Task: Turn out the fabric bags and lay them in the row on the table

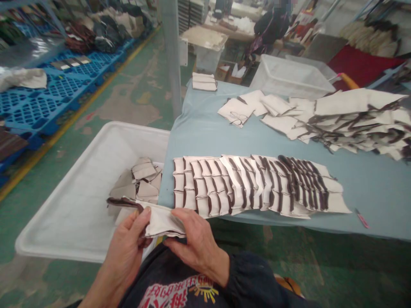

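Observation:
Between my two hands is a cream fabric piece with a dark brown edge (160, 219), held near the table's front left corner. My left hand (130, 239) pinches its left part, where a dark folded edge sticks out over the bin. My right hand (195, 239) grips the right end, thumb below and fingers on top. Just beyond lies a long overlapping row of similar cream pieces with dark edges (202, 184) on the blue-covered table (199, 128). What the layers look like inside my grip is hidden.
A white plastic bin (64, 205) at the left contains several fabric pieces (146, 171). Loose pieces (353, 115) are heaped at the table's back right, with glasses (238, 117) nearby. Pink-handled snips (362, 219) lie at the front edge. A metal post (172, 55) stands behind; a person (272, 23) is farther back.

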Tool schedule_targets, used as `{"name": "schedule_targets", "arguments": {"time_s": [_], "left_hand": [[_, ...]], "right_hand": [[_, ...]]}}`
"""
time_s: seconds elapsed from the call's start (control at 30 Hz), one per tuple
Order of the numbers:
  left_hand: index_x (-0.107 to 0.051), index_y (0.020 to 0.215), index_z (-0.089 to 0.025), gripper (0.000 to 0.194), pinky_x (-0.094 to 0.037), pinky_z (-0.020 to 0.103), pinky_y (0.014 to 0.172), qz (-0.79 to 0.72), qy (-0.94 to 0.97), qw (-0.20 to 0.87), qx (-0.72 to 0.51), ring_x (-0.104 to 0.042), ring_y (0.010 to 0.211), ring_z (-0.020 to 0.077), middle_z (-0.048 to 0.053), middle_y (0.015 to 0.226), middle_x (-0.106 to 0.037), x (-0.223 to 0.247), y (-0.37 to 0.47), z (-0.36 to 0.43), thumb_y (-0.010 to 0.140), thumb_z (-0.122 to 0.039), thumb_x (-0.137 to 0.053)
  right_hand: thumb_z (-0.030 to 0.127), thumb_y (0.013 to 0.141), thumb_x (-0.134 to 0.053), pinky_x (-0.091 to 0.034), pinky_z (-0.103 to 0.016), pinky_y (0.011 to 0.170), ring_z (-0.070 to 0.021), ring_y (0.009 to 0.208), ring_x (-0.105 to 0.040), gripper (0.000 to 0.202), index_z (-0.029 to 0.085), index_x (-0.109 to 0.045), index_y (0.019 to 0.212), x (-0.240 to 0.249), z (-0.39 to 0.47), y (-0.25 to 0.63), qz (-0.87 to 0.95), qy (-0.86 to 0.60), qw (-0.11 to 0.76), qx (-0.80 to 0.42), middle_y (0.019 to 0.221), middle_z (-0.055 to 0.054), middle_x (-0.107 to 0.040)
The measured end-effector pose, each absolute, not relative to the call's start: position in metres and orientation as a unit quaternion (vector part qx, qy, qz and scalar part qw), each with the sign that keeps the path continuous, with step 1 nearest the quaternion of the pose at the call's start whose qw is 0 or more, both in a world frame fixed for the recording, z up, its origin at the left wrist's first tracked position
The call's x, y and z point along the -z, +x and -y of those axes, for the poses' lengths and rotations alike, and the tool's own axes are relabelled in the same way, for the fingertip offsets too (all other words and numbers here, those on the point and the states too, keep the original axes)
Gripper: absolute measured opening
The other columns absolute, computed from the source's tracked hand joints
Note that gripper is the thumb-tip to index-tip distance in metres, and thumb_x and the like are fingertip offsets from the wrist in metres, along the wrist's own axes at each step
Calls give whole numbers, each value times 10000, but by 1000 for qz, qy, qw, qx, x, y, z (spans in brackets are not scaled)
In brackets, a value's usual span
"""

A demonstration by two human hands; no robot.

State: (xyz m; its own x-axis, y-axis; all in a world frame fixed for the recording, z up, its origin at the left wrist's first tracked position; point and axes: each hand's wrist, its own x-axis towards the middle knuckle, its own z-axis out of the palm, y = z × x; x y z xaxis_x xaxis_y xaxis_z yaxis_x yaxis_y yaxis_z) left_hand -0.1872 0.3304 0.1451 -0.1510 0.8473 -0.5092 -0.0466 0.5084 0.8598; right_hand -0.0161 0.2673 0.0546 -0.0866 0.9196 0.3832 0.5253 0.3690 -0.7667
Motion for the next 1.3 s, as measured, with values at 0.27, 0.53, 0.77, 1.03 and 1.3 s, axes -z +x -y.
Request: {"name": "schedule_targets", "arguments": {"time_s": [0.27,0.53,0.77,1.03,1.3], "left_hand": [[-692,824,-238,349,-512,316,595,-631,552,418,-351,-620,620,203,-1,688,-673,-112,-189,-317,889,-568,-788],[-799,1002,-287,161,-614,343,955,-405,787,331,-327,-805,997,231,6,1033,-864,-95,-172,-308,948,-210,-668],[-694,1027,-246,190,-608,303,868,-276,853,345,-279,-763,951,222,42,1009,-793,-121,-146,-301,934,-113,-595],[-753,842,-255,289,-576,237,681,-374,763,486,-202,-777,756,207,6,804,-797,-161,-105,-274,1043,-411,-615],[-821,778,-252,261,-563,223,611,-368,706,582,-166,-750,658,208,13,714,-816,-178,-92,-273,937,-395,-671]], "right_hand": [[391,1248,-401,-427,-347,538,-188,587,-615,494,209,-678,882,-61,-237,23,755,-495,417,-104,703,-48,-689],[367,1269,-360,-395,-374,543,-179,591,-593,555,208,-677,843,-84,-199,59,783,-523,333,-53,683,-32,-678],[361,1262,-398,-417,-367,565,-180,618,-621,470,190,-752,1005,-108,-177,94,790,-536,294,-37,737,-32,-723],[356,1193,-634,-370,-397,572,-208,670,-683,281,225,-726,963,-126,-161,106,798,-578,162,-57,777,-33,-747],[469,913,-977,-407,-290,649,-156,709,-650,405,213,-711,1081,-162,-165,114,638,-607,257,-398,857,27,-760]]}}
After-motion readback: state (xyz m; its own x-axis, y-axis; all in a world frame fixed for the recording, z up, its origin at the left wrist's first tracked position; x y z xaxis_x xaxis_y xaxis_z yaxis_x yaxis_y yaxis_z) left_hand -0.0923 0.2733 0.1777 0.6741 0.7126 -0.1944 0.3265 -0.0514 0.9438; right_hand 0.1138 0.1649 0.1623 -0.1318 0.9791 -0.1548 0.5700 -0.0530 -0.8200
